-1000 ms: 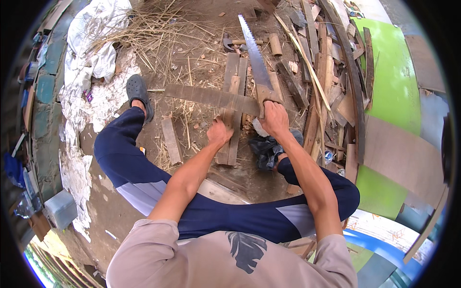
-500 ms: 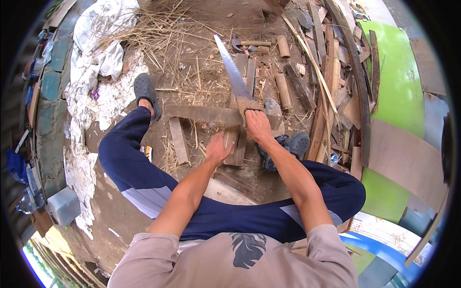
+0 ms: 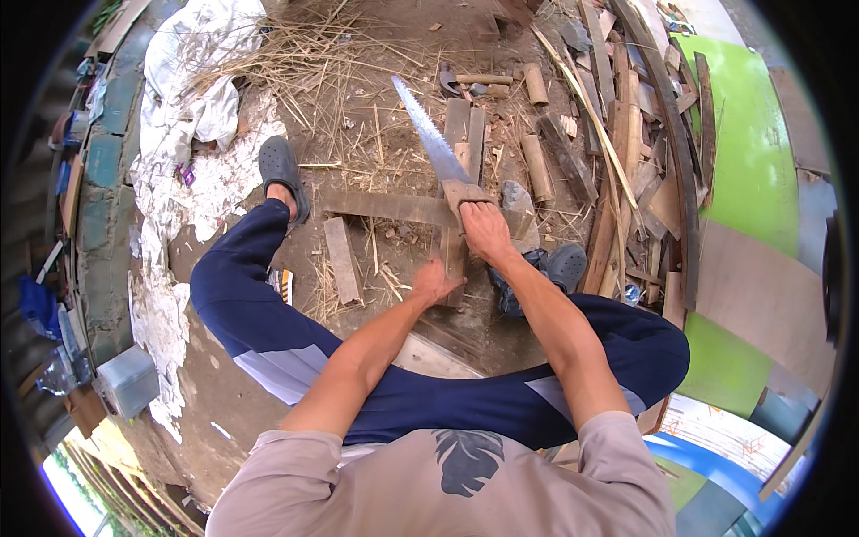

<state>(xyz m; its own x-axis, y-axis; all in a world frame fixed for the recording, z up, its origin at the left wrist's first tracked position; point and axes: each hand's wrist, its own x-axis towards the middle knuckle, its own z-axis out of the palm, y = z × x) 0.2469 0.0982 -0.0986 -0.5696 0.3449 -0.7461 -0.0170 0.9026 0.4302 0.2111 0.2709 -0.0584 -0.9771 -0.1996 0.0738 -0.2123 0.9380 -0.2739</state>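
Observation:
My right hand (image 3: 486,229) is closed around the brown wooden handle (image 3: 463,193) of a handsaw, whose toothed silver blade (image 3: 424,132) points away and slightly left. The saw lies above a long crosswise wooden plank (image 3: 385,207). Just below it, my left hand (image 3: 435,281) grips the near end of a wooden piece (image 3: 453,253) that runs away from me beneath the plank. Some of the left fingers are blurred, and part of the wood there is hidden by the hand.
A short board (image 3: 343,259) lies left of my left hand. Beyond the saw sit a hammer (image 3: 449,79) and cut bamboo pieces (image 3: 537,167). A scrap wood pile (image 3: 617,188) lines the right. Dry straw (image 3: 295,67) and a white sheet (image 3: 192,98) spread at far left.
My left hand has shifted right and now covers the near end of the wooden piece. The saw has drawn slightly back toward me in my right hand. The whole view has shifted a little.

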